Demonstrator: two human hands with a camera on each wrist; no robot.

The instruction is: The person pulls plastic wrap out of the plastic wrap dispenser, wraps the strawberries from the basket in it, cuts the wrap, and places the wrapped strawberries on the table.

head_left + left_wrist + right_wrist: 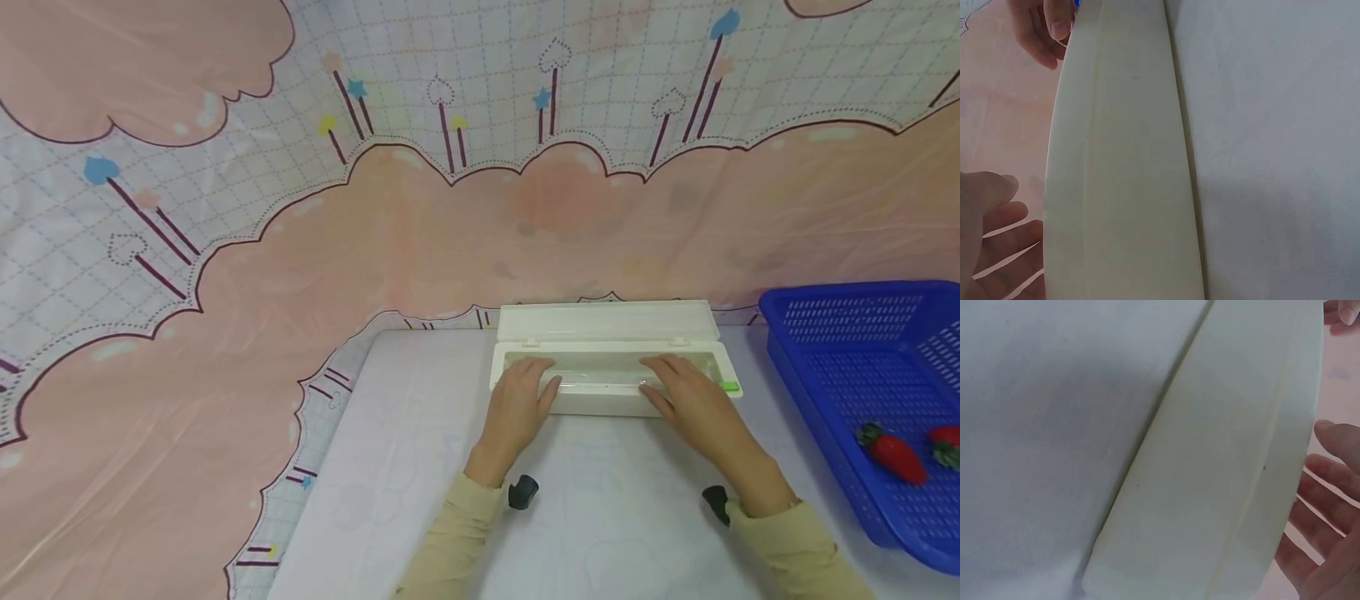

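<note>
A long white box, seemingly a cling film dispenser, lies near the table's far edge. Its hinged lid is tipped back, and a small green piece sits at the right end of the front rim. Something clear and shiny shows inside; I cannot tell its exact kind. My left hand reaches over the left part of the front rim, fingers spread and loosely bent. Over the right part is my right hand, thumb and fingers apart. Both wrist views show the box's front wall and relaxed fingers beyond its rim.
To the right stands a blue plastic basket holding a red strawberry and another one at the frame's edge. A patterned pink cloth hangs behind the white tabletop.
</note>
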